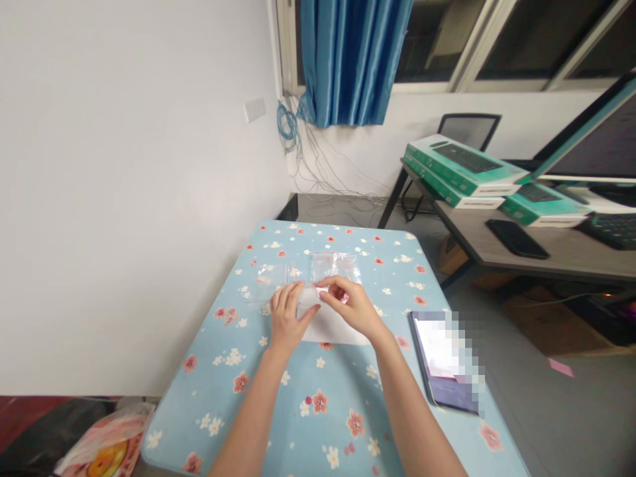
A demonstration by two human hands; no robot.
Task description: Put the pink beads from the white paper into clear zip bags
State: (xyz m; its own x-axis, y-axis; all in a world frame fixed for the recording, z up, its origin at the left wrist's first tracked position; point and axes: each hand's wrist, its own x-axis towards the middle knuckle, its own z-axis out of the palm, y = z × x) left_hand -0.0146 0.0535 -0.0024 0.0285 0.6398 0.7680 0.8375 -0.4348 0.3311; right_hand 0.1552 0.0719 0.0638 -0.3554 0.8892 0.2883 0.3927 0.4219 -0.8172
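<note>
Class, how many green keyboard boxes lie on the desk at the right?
3. Two stacked, top box on lower box, at the desk's left end; third box beside them under the monitor. More may be hidden.

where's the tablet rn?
Head view: the tablet lies flat by the table's right edge, right of the right hand, which pinches a small clear bag with the left hand.

Tablet [442, 361] screen at the table's [278, 411] right blurred to blocks, sheet [338, 329] mid-table half hidden under left hand [287, 321] and right hand [348, 305], bit [312, 296] in their fingertips — too small to tell, bag [106, 447] left of the table cut by the lower edge
</note>
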